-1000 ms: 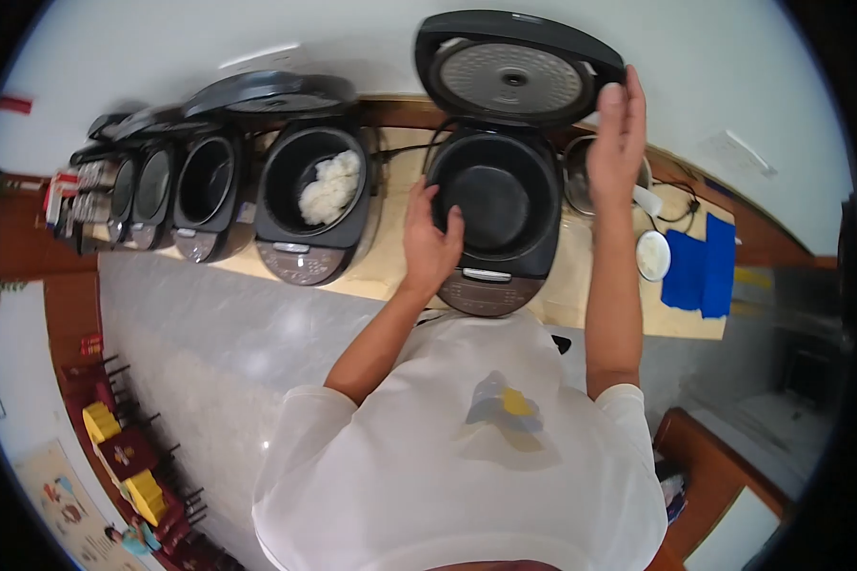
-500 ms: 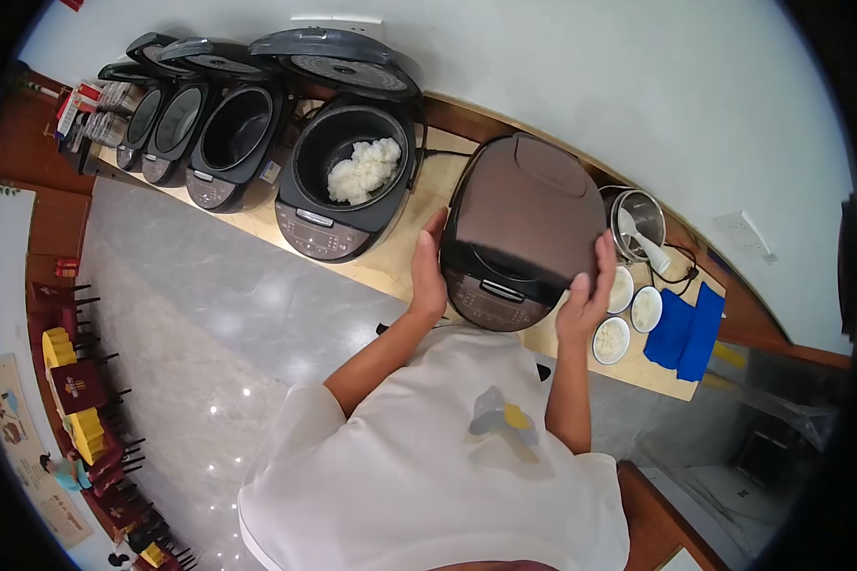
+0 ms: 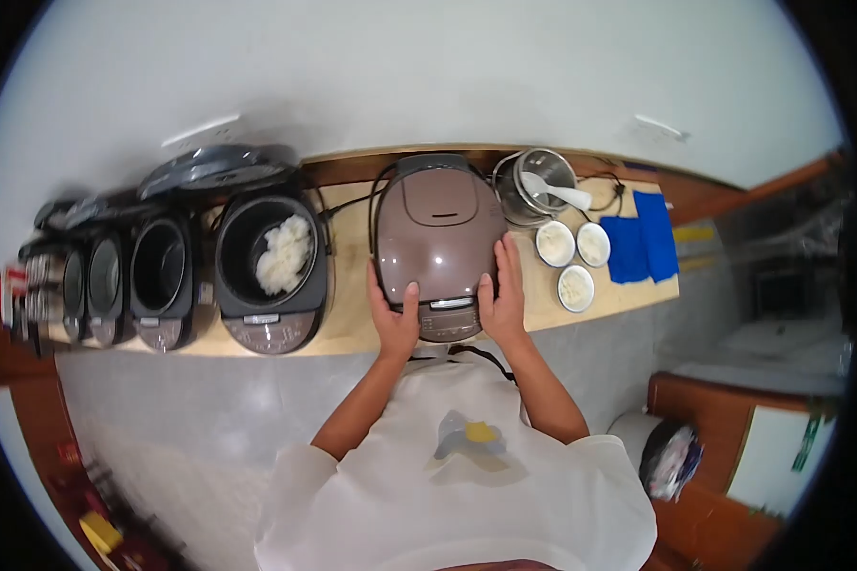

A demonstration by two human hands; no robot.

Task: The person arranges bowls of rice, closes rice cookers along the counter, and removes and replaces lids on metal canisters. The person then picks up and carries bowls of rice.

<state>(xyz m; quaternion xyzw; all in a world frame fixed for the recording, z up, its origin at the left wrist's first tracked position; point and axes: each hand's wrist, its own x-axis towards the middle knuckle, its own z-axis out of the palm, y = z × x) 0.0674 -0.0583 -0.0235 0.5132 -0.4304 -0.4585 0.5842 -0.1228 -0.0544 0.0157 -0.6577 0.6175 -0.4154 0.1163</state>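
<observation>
A brown rice cooker (image 3: pixel 438 249) with its lid down stands on the wooden counter before me, its front panel facing my body. Against its left side lies my left hand (image 3: pixel 395 319), with the thumb at the front edge. On the opposite side my right hand (image 3: pixel 507 303) presses in the same way, so the two hands hold the cooker between them. Left of it, a second rice cooker (image 3: pixel 271 330) has its lid up and a clump of white rice (image 3: pixel 284 255) inside its dark pot.
Further left are more open cookers, such as one with a bare dark pot (image 3: pixel 159 264). To the right are a steel pot (image 3: pixel 548 169) with a white rice paddle (image 3: pixel 557 192), small bowls of rice (image 3: pixel 575 288) and blue cloths (image 3: pixel 643 238). A wall rises behind the counter (image 3: pixel 352 328).
The brown cooker has turned from a slant to face straight toward me, with both hands still on its sides. My right hand sits lower along its side. The view has rotated too.
</observation>
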